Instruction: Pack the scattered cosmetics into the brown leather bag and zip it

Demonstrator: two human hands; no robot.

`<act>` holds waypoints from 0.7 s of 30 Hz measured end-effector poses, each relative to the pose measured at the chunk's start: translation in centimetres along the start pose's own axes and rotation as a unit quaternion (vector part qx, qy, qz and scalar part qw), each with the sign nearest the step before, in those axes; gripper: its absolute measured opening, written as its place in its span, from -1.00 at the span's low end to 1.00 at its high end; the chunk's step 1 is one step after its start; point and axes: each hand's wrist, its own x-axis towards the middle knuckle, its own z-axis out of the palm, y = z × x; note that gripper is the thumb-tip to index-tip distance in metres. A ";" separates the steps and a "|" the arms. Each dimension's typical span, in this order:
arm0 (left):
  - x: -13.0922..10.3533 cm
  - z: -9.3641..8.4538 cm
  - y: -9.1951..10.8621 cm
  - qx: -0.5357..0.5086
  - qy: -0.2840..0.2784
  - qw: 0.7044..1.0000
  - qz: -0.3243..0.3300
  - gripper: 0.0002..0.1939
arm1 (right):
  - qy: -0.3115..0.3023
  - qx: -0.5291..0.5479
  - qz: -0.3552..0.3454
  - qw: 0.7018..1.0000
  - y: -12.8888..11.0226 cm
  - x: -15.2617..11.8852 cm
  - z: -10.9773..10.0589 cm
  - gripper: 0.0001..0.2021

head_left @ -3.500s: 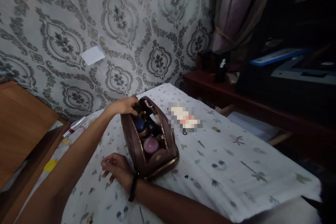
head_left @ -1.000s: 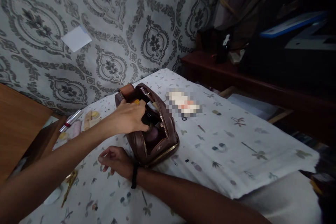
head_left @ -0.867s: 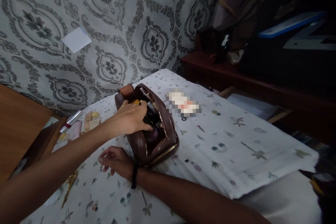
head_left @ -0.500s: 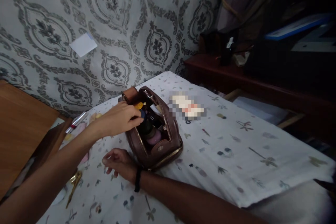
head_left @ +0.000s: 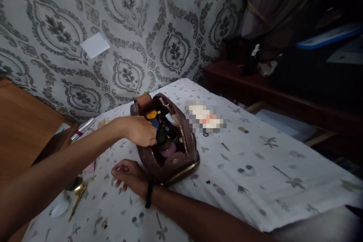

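At nine o'clock on the bag [head_left: 162, 172], left hand [head_left: 141, 131] reaches in, can't tell if clamped; right hand [head_left: 129, 174], eight o'clock, fingers loosely apart.

Dim light, near-black at two o'clock; bag [head_left: 181, 166] shadowed inside; clip [head_left: 78, 194] glinting at eight; edges stretched; pixelated patch [head_left: 206, 117].
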 end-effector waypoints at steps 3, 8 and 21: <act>-0.1 0.1 -0.1 -0.002 -0.002 1.000 0.005 -0.66 | -0.001 -0.001 0.004 1.000 0.0 0.0 0.0 -0.48; -0.4 -0.3 0.4 0.037 -0.036 0.999 -0.007 -0.66 | 0.005 -0.013 0.002 1.000 0.1 0.2 0.0 -0.45; -0.5 -0.8 1.0 0.040 -0.015 0.998 -0.045 -0.63 | -0.003 -0.042 -0.005 0.999 0.2 0.0 -0.1 -0.44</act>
